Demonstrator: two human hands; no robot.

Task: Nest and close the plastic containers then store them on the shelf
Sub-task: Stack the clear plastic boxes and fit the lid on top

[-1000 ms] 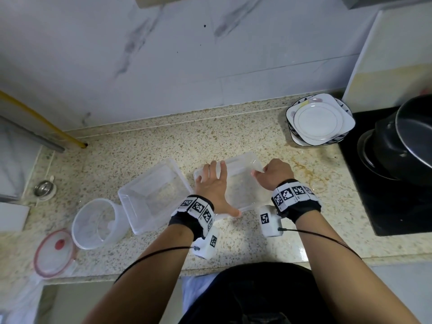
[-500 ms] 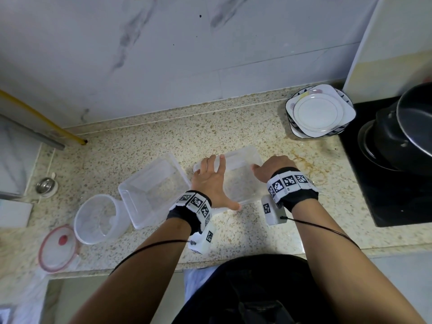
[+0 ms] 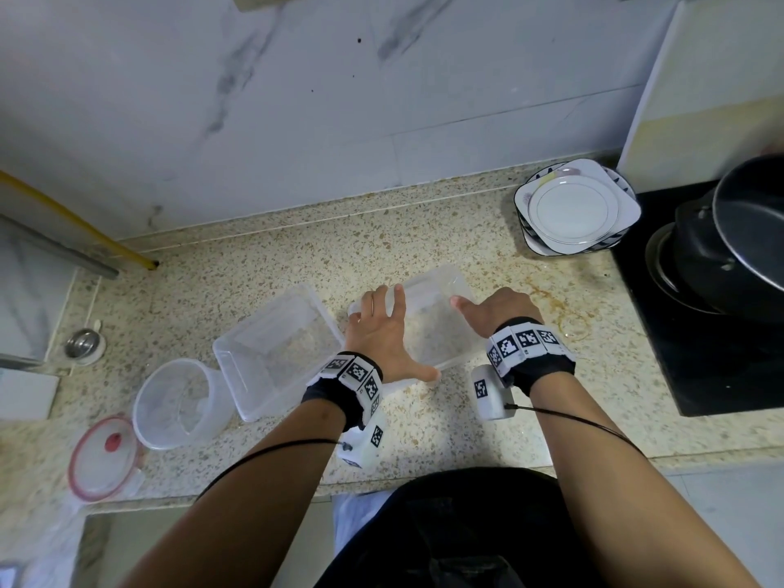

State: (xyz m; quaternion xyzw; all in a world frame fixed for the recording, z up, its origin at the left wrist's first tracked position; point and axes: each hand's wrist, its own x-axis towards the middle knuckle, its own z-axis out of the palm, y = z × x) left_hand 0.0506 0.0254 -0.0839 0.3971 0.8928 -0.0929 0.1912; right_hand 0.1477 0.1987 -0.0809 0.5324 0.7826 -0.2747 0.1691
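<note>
A clear rectangular plastic container (image 3: pixel 439 320) lies on the speckled counter (image 3: pixel 297 256) in the middle. My left hand (image 3: pixel 382 333) grips its left side, fingers over the far rim and thumb along the near edge. My right hand (image 3: pixel 496 309) holds its right side. To the left sits a second clear rectangular container (image 3: pixel 275 354), empty and apart from the first. Further left stands a round clear container (image 3: pixel 178 403), and a round lid with a red rim (image 3: pixel 104 458) lies near the counter's front-left corner.
A stack of white plates (image 3: pixel 575 210) stands at the back right. A black pot (image 3: pixel 729 244) sits on the dark cooktop (image 3: pixel 721 367) at the right. A small metal cup (image 3: pixel 82 343) is at the far left, below a yellow pipe (image 3: pixel 76 224).
Both hands keep their hold on the middle container, which has barely shifted. The camera view has drifted a little.
</note>
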